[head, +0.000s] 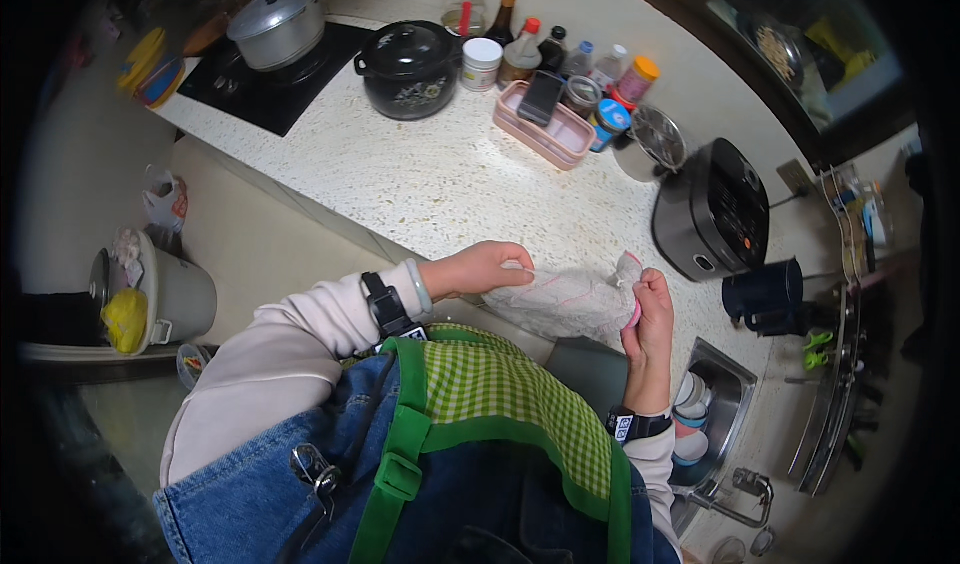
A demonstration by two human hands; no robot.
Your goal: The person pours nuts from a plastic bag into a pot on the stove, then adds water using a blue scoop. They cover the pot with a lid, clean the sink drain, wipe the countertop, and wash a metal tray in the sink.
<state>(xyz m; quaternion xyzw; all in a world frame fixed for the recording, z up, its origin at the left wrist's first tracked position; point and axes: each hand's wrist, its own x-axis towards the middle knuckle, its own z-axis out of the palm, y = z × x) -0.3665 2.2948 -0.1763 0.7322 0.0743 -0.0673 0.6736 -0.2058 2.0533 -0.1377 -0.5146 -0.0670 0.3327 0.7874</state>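
Note:
A greyish-white cloth (566,303) with pink edging is stretched in the air between my two hands, just over the front edge of the speckled countertop (420,181). My left hand (480,268) pinches one end between thumb and fingers. At the other end, my right hand (651,313) grips a bunched corner beside the pink trim. The cloth hangs in creases and sags a little in the middle. Below it I wear a green checked apron (517,391).
Along the back stand a silver pot (277,35) on a black cooktop (247,91), a black lidded casserole (409,76), several bottles, and a pink tray (544,133) bearing a phone (541,99). Rightward are a rice cooker (712,211), a dark jug (763,298) and a sink (724,414) holding bowls (690,444).

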